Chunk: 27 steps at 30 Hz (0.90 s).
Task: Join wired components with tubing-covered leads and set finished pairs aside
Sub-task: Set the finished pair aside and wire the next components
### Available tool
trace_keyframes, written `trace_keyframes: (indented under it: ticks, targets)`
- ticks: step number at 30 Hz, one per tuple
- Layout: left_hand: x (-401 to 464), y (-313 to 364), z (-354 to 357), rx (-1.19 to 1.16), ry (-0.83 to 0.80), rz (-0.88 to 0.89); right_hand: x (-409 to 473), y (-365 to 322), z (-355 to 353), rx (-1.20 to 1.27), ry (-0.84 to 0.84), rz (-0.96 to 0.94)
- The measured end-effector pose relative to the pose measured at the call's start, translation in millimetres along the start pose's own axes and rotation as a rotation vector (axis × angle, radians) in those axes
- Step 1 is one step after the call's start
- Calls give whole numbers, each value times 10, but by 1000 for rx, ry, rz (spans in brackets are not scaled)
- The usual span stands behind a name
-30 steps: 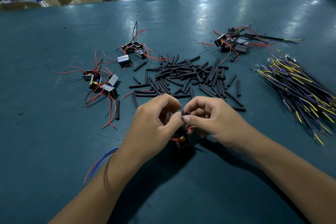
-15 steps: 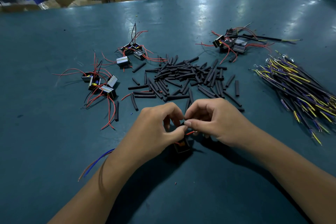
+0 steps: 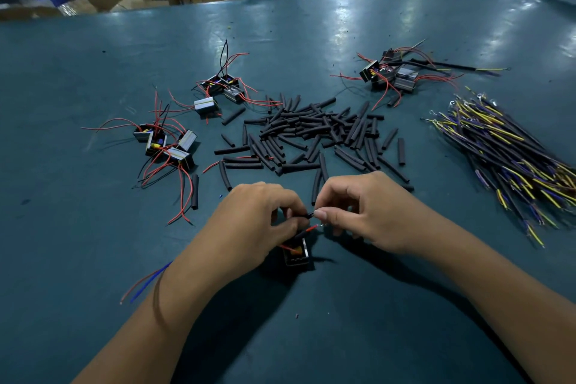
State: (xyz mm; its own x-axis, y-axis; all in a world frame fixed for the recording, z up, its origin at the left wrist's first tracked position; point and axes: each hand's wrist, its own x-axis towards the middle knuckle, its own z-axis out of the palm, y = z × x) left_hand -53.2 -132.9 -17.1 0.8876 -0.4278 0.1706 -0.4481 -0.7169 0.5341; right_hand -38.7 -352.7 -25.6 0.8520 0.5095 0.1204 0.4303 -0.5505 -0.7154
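Resting on the matte teal table near the front edge, a small boxy black component is seen beneath two hands. Its thin red lead is pinched by the curled left hand, while a short black tube piece is pinched at the fingertips of the right hand. What the left fingers enclose is hidden. Beyond lies a loose pile of matte black tubing.

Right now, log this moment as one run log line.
left hand pinches lead | right hand pinches lead | red lead between hands | component on table | tubing pile behind hands
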Motion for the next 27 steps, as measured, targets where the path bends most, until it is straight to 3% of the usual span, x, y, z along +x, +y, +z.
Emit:
trace_keyframes:
  ticks: [12,14,16,19,22,27]
  targets:
    - [17,13,59,7,101,62,47,66,-163,136,-64,43]
    - [22,15,100,29,133,59,62,84,-269,93,33,67]
    - [30,1,123,62,161,56,63,185,-469,-135,290,104]
    - [44,-37,121,115,204,54,-31,443,-860,-622,549,458]
    - [56,-59,99,169,260,53,-189,649,-1084,-800,464,895]
    - [55,-62,75,168,263,76,-227,743,-1100,-770,414,1018]
